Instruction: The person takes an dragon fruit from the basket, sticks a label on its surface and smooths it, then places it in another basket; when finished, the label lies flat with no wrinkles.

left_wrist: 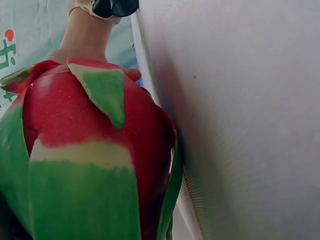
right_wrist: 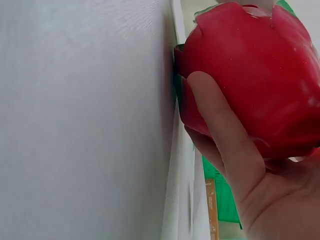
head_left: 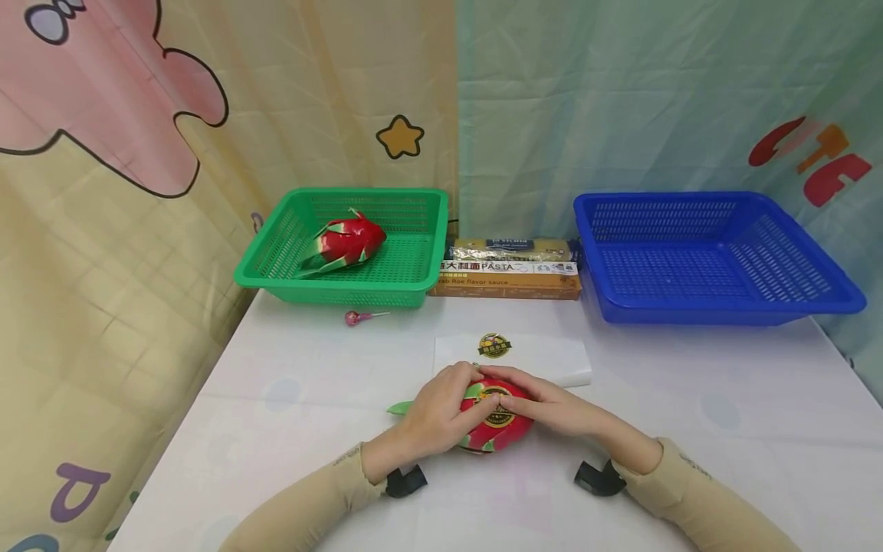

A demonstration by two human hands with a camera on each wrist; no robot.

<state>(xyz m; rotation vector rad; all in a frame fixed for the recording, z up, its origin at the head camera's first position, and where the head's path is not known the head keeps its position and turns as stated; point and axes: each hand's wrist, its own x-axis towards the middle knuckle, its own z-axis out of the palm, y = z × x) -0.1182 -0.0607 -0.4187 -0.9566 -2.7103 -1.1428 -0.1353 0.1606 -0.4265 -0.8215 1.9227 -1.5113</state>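
Observation:
A red dragon fruit with green-tipped scales lies on the white table near its middle, its leafy end to the left. On its top is a round black-and-gold sticker. My left hand grips the fruit from the left, and my right hand from the right. Both thumbs lie at the sticker, their tips close together. Filling the left wrist view is the fruit's scaly end. In the right wrist view, fingers of my right hand curve along the fruit's side.
Just behind the hands lies a white sheet bearing a similar sticker. A green basket holds another dragon fruit; before it is a lollipop. Pasta packages stand between it and a blue basket.

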